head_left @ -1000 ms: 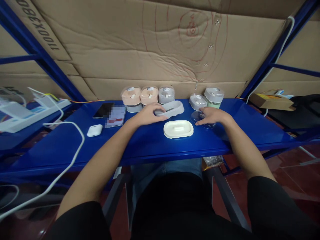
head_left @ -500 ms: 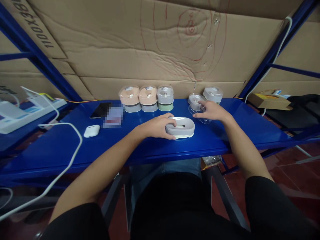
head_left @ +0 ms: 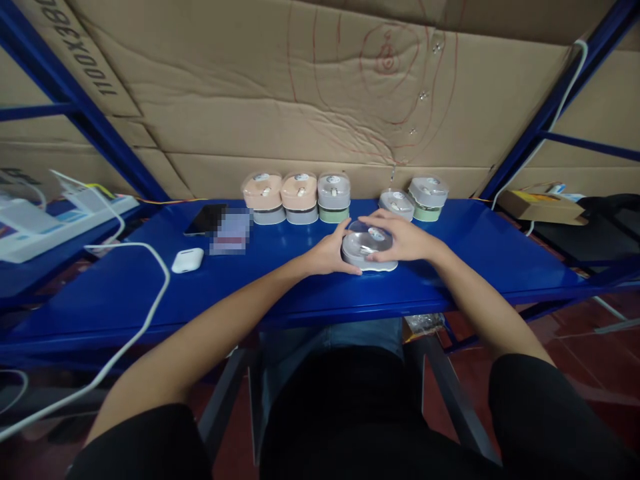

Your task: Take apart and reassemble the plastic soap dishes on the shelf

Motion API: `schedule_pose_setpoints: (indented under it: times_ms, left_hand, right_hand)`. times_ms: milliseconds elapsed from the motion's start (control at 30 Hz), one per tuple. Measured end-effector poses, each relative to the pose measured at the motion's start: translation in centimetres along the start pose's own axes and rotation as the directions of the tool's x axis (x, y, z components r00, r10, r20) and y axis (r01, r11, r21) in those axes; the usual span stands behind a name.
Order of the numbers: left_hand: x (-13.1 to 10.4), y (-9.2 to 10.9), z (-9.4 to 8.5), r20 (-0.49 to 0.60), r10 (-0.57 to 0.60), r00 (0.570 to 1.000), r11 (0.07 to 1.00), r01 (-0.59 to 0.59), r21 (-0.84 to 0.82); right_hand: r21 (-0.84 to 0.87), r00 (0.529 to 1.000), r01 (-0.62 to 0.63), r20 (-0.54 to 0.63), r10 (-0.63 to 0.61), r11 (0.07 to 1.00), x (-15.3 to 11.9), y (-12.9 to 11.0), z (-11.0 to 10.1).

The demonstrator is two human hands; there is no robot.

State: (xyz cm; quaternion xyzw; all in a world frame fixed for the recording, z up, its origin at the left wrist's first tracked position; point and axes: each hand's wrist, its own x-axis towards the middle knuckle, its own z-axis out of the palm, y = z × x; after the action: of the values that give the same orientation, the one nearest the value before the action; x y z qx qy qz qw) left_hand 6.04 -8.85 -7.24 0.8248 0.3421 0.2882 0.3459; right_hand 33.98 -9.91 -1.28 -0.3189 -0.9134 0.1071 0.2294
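Observation:
A grey oval box [head_left: 371, 265] sits near the front edge of the blue shelf. My left hand [head_left: 327, 257] grips its left side, thumb and fingers curved round it. On top of the box is a clear lid [head_left: 361, 245] with a round sticker, held from the right and above by my right hand [head_left: 400, 239]. Whether the lid is fully seated cannot be made out. Behind my right hand stand a small grey box [head_left: 397, 202] and a grey-over-green box [head_left: 428, 193].
Two peach-topped boxes [head_left: 263, 193] and another grey-and-green box [head_left: 334, 193] line the back of the blue shelf [head_left: 280, 293]. A white earphone case [head_left: 187, 261], a dark phone [head_left: 206, 219] and a white cable [head_left: 150, 313] lie left. An open carton [head_left: 543, 207] is at right.
My right hand has moved left and toward me, bringing the clear lid from beside the small grey box onto the oval box. My left hand stays at the box, shifted slightly right.

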Motion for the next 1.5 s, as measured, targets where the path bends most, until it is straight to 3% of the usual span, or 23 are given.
schedule_pose_setpoints:
  times_ms: [200,367,533,733,867,967,1067,1167,1300,1400,1500]
  left_hand:
    - [0.1,-0.6,-0.1,-0.015,0.002,1.000,0.999,-0.002,-0.033]
    - [0.2,-0.5,-0.4,-0.005,0.014,1.000,1.000,-0.014,-0.026]
    - [0.3,-0.7,-1.7,-0.020,-0.001,1.000,1.000,0.001,0.025]
    - [0.5,-2.1,-4.0,-0.030,0.031,0.999,0.999,-0.030,0.042]
    - [0.4,-1.8,-4.3,-0.063,0.066,0.996,0.996,-0.069,-0.049]
    - [0.8,-1.4,-3.9,-0.158,0.065,0.985,0.979,-0.094,-0.182]
    - [1.4,-1.5,-3.5,-0.347,0.072,0.935,0.972,-0.144,-0.186]
    - [1.6,-1.9,-3.1,-0.459,0.069,0.886,0.986,-0.129,-0.102]
    - [1.3,-2.1,-2.8,-0.427,0.064,0.902,0.995,-0.093,-0.046]
    - [1.2,-1.8,-2.7,-0.389,0.054,0.919,0.997,-0.073,-0.033]
    - [1.1,-1.6,-2.6,-0.364,0.042,0.930,0.998,-0.059,-0.035]
  right_hand:
    - [-0.016,0.996,-0.004,0.088,0.005,1.000,0.5,-0.5,1.7]
    - [-0.045,0.986,-0.088,0.141,0.094,0.995,0.1,-0.7,1.1]
    - [-0.001,0.983,-0.070,0.168,0.069,0.998,-0.4,0.8,0.4]
    - [0.015,0.993,-0.102,0.057,0.101,0.995,0.3,2.8,1.8]
    - [0.030,0.997,-0.044,-0.068,0.046,0.999,0.5,2.0,2.0]
    - [-0.035,0.980,-0.040,-0.197,0.033,0.999,0.2,1.1,0.9]
    - [-0.145,0.930,-0.174,-0.349,0.114,0.974,0.2,1.0,-0.7]
    - [-0.211,0.812,-0.414,-0.525,0.254,0.886,0.8,1.7,-2.2]
    - [-0.245,0.674,-0.645,-0.629,0.387,0.724,2.4,2.9,-3.2]
    - [-0.272,0.619,-0.748,-0.614,0.489,0.605,3.6,3.5,-2.8]
    - [-0.301,0.600,-0.785,-0.587,0.543,0.542,4.2,3.9,-1.9]
